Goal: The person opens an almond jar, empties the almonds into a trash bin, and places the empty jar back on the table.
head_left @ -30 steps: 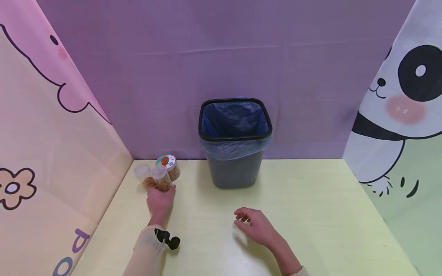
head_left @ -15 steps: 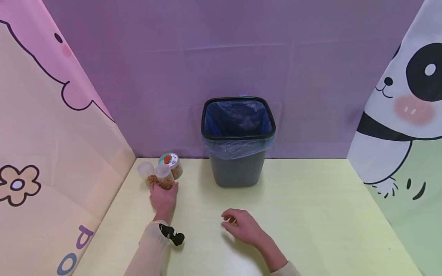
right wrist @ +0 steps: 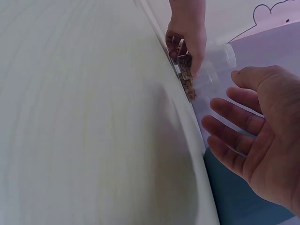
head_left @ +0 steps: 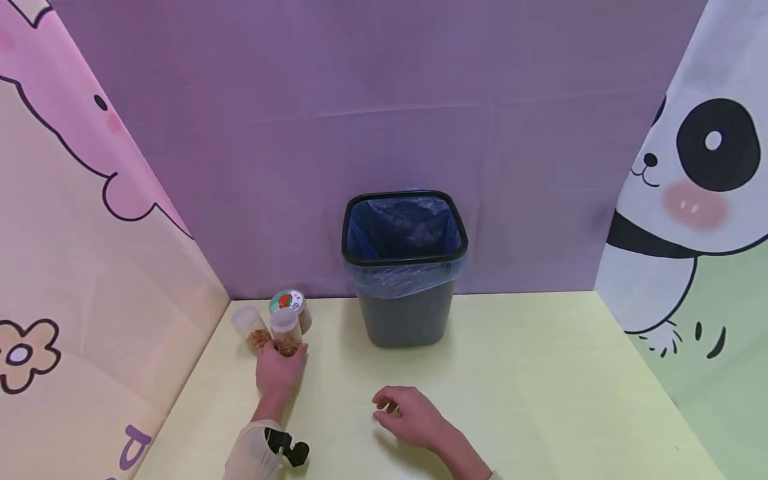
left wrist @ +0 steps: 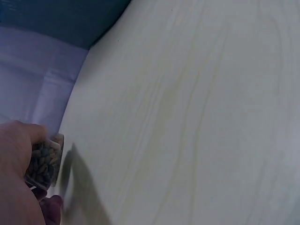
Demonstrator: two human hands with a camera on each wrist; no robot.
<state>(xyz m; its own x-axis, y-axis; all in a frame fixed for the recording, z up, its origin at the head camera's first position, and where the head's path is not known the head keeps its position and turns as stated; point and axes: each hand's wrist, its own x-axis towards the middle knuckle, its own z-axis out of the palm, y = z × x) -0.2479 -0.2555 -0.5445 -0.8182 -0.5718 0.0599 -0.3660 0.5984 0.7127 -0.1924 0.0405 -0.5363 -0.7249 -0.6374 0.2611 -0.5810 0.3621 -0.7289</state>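
Note:
At the table's back left, my left hand [head_left: 279, 373] grips the lower part of a clear plastic jar [head_left: 285, 324] with small brown pieces inside. Thumb and fingers lie on either side of it; in the left wrist view, seed-like pieces show through the jar [left wrist: 43, 165]. A second clear jar [head_left: 249, 329] with similar contents stands close on its left. Behind them is a jar with a printed green, white and red lid [head_left: 287, 301], partly hidden. My right hand [head_left: 411, 417] hovers over the table in front of the bin, fingers loosely bent, holding nothing; the right wrist view shows its palm [right wrist: 276, 145].
A grey bin [head_left: 408, 320] with a black rim and blue liner bag stands at the table's back, right of the jars. Purple cloth [head_left: 270, 167] hangs behind the table [head_left: 540, 387]. Printed panels [head_left: 120, 280] flank it on both sides.
My right hand has moved left across the table, in front of the bin. My left hand stays on the jar. The head view has shifted slightly.

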